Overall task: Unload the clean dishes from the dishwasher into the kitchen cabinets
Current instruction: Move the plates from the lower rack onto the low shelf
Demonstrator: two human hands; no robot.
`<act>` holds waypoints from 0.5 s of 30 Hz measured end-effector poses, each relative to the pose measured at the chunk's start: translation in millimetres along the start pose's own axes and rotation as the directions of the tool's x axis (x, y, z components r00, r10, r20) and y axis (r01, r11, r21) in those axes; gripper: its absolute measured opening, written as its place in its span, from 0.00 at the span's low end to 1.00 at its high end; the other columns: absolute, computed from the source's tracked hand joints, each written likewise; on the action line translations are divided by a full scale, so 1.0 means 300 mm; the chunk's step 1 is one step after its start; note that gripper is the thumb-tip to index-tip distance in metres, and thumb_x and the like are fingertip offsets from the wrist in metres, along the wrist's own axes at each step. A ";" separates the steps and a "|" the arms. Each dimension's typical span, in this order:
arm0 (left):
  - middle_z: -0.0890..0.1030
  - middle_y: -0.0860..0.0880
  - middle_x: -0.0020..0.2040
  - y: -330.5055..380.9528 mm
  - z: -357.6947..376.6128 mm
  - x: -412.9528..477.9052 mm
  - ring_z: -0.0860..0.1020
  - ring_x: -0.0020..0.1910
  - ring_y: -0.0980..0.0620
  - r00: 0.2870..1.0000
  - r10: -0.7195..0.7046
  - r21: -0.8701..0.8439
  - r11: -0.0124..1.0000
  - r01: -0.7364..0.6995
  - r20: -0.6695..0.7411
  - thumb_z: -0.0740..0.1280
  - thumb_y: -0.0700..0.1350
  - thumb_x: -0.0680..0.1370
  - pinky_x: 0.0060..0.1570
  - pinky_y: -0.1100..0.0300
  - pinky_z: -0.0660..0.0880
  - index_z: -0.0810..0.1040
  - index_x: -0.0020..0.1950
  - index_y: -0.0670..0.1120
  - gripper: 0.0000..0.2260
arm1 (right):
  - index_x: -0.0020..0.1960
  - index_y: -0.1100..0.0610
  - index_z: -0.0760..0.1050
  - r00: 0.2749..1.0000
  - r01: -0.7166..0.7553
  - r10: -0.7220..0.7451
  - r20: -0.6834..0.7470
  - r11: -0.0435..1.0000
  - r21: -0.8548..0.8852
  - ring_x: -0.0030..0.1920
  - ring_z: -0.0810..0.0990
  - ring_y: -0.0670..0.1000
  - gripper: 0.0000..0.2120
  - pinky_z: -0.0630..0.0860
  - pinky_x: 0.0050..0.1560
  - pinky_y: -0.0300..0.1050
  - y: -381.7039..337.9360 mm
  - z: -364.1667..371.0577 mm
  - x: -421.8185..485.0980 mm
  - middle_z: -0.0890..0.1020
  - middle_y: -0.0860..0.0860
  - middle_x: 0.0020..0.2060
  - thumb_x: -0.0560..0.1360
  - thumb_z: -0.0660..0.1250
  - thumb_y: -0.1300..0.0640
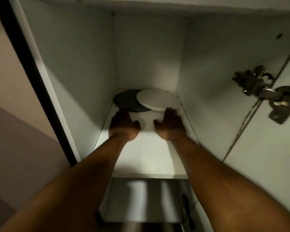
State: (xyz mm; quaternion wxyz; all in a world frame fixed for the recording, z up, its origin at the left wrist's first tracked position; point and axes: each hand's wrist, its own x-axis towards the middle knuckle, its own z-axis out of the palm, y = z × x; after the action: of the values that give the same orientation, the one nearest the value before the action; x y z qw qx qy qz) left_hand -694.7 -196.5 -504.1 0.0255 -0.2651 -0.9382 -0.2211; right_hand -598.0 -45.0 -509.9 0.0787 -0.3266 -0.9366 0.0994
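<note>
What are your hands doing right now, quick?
Left hand: open, holding nothing.
Right hand: open, holding nothing, fingertips near the white plates.

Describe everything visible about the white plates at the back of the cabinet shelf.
The white plates are a short stack of round, flat, matte dishes, probably ceramic; the count is unclear. They lie level at the back right of the white shelf, close to the cabinet's right wall. Their left edge overlaps a dark speckled plate beside them. The right hand reaches toward the front rim, fingertips at or just short of it; contact is unclear.
</note>
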 end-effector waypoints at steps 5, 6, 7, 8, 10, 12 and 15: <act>0.53 0.42 0.80 -0.030 -0.047 -0.166 0.54 0.78 0.43 0.983 0.134 0.218 0.963 -0.159 0.127 0.51 0.60 0.82 0.77 0.50 0.51 0.51 0.80 0.41 0.32 | 0.79 0.60 0.42 0.993 0.008 0.004 0.117 0.995 -0.096 0.79 0.44 0.56 0.37 0.43 0.77 0.55 -0.019 -0.043 -0.224 0.45 0.57 0.79 0.80 0.44 0.36; 0.54 0.42 0.80 -0.039 -0.061 -0.205 0.54 0.78 0.43 0.978 0.149 0.207 0.962 -0.177 0.144 0.50 0.60 0.82 0.77 0.50 0.50 0.52 0.80 0.41 0.32 | 0.79 0.60 0.41 0.990 0.011 -0.001 0.144 0.997 -0.073 0.79 0.43 0.55 0.37 0.42 0.77 0.54 -0.021 -0.052 -0.273 0.44 0.56 0.79 0.80 0.44 0.37; 0.55 0.42 0.80 -0.051 -0.067 -0.241 0.54 0.78 0.43 0.976 0.160 0.203 0.961 -0.188 0.149 0.50 0.60 0.81 0.77 0.49 0.50 0.53 0.80 0.41 0.33 | 0.79 0.60 0.41 0.985 0.019 -0.010 0.172 0.999 -0.048 0.79 0.41 0.55 0.37 0.40 0.77 0.52 -0.021 -0.059 -0.317 0.43 0.56 0.79 0.80 0.45 0.38; 0.56 0.42 0.80 -0.055 -0.083 -0.275 0.55 0.78 0.43 0.973 0.168 0.213 0.956 -0.200 0.161 0.49 0.61 0.80 0.76 0.47 0.51 0.54 0.80 0.42 0.33 | 0.79 0.61 0.40 0.978 0.024 -0.018 0.209 0.999 -0.027 0.79 0.40 0.54 0.37 0.39 0.77 0.51 -0.021 -0.079 -0.359 0.42 0.56 0.79 0.81 0.46 0.39; 0.53 0.44 0.80 -0.057 -0.122 -0.333 0.52 0.79 0.43 0.956 0.140 0.229 0.952 -0.201 0.257 0.50 0.61 0.80 0.76 0.46 0.51 0.52 0.80 0.43 0.33 | 0.79 0.61 0.40 0.952 0.036 -0.032 0.305 0.999 -0.009 0.78 0.39 0.53 0.37 0.40 0.77 0.49 -0.025 -0.126 -0.422 0.40 0.56 0.79 0.81 0.48 0.40; 0.44 0.45 0.81 -0.055 -0.150 -0.393 0.44 0.79 0.45 0.922 0.094 0.221 0.957 -0.188 0.377 0.50 0.62 0.81 0.77 0.48 0.44 0.43 0.80 0.44 0.35 | 0.79 0.59 0.40 0.917 0.031 -0.023 0.399 0.999 -0.014 0.78 0.39 0.51 0.37 0.41 0.77 0.48 -0.027 -0.170 -0.468 0.40 0.54 0.79 0.81 0.49 0.40; 0.41 0.47 0.81 -0.015 -0.242 -0.462 0.42 0.79 0.47 0.845 0.020 0.149 0.982 -0.118 0.534 0.50 0.62 0.82 0.77 0.52 0.42 0.40 0.80 0.45 0.34 | 0.79 0.58 0.42 0.860 0.035 -0.016 0.509 0.999 -0.027 0.79 0.41 0.51 0.37 0.41 0.77 0.48 -0.038 -0.251 -0.539 0.42 0.54 0.79 0.80 0.49 0.38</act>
State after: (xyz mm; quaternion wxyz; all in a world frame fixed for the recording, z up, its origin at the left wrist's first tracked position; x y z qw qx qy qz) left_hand -583.2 -298.4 -463.4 -0.2030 -0.3461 -0.9143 -0.0544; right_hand -463.5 -145.2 -447.7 -0.1756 -0.2777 -0.9300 0.1646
